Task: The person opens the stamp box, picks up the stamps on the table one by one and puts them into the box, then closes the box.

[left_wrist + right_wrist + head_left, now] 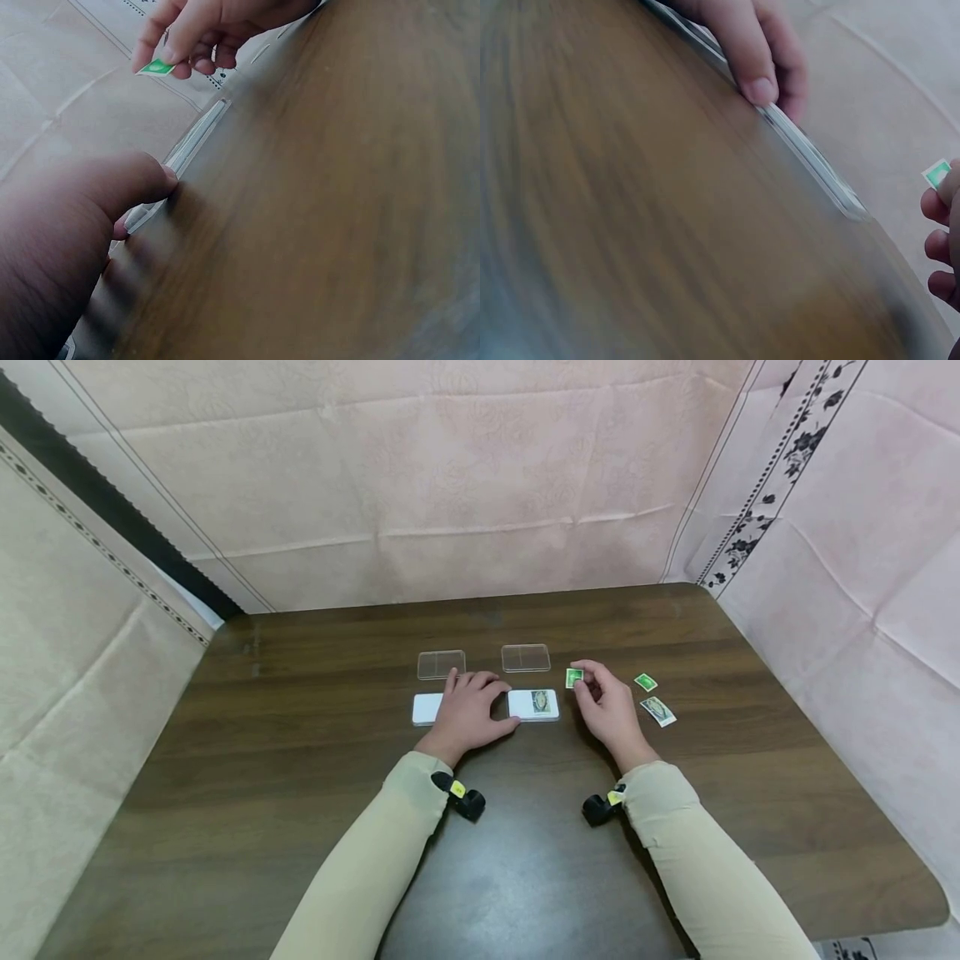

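In the head view my right hand (609, 710) pinches a small green stamp (574, 678) between thumb and forefinger, raised off the table. My left hand (472, 706) holds the left end of a flat white case (525, 708), with its thumb at the near edge. A larger grey-green stamp (542, 701) lies on that case, towards its right end. The left wrist view shows the thumb (154, 180) against the side of the case (199, 135). Partly hidden under my left hand is a second white case (426, 709).
Two clear plastic lids, a left one (441, 664) and a right one (526, 657), lie behind the cases. Right of my right hand are another green stamp (646, 682) and a larger grey-green one (658, 712). The brown wooden table (300, 827) meets hanging cloth at its back.
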### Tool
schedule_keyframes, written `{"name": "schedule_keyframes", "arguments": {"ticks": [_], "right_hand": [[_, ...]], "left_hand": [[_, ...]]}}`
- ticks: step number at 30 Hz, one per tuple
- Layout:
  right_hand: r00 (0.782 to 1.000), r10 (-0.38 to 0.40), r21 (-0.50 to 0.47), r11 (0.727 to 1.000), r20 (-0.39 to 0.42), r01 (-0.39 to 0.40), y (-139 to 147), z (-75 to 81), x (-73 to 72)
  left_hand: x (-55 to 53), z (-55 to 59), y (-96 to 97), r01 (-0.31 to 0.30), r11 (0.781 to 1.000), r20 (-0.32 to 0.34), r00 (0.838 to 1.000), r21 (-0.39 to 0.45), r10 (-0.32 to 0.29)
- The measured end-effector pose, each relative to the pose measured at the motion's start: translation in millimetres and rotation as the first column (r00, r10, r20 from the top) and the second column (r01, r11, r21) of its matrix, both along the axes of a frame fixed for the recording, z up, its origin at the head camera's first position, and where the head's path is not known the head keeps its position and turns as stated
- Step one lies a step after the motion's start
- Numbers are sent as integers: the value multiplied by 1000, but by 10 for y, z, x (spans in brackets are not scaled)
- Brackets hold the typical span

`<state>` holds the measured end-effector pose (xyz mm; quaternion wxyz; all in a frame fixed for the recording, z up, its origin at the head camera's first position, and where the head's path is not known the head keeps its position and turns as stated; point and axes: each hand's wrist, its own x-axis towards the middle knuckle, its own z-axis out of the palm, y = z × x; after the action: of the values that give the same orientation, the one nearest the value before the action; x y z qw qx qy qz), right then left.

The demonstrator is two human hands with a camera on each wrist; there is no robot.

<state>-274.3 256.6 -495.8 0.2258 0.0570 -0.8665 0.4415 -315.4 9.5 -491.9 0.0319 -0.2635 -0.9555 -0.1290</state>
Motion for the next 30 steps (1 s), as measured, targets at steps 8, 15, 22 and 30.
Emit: {"name": "schedule_keyframes", "arguments": {"ticks": [8, 15, 22, 30], "right_hand": [[999, 22, 21, 1000, 39, -22, -213, -14, -57], [997, 37, 51, 998, 62, -40, -365, -23, -67], [995, 46, 85, 995, 91, -53, -487, -26, -70], [993, 75, 161, 983, 87, -89, -588, -8, -66]], "left_hand": [[-4, -2, 15, -14, 1000, -13, 1000, 7, 14], [-16, -30, 21, -15, 1000, -23, 1000, 17, 16], [-20, -28, 20, -16, 1000, -24, 1000, 13, 17], [-28, -26, 19, -9, 1000, -18, 1000, 10, 9]]}}
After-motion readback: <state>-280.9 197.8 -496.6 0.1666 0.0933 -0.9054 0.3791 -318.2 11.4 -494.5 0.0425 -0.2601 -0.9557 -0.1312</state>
